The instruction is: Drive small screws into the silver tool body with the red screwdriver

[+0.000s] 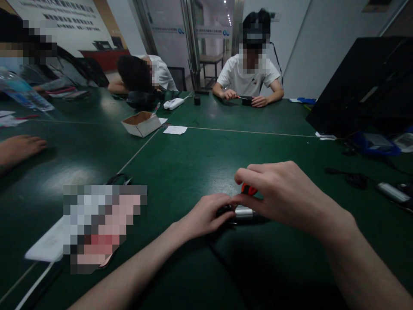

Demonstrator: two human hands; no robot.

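In the head view, my left hand (213,213) is closed around the dark left end of a black and silver cylindrical device (244,212) lying on the green table (206,157). Above that device, my right hand (274,193) has its fingers wrapped round a small red and black handle (248,189). The handle's lower part and whatever tip it has are hidden by my fingers. My two hands meet near the device's left end. A dark cable runs down from below my left hand.
A phone-like item and white slab (45,245) lie at left. Beyond stand an open box (142,125) and a paper (175,130). Another person's hand (22,148) rests at far left; two people sit across. A large black monitor (364,86) and cables (356,180) are right.
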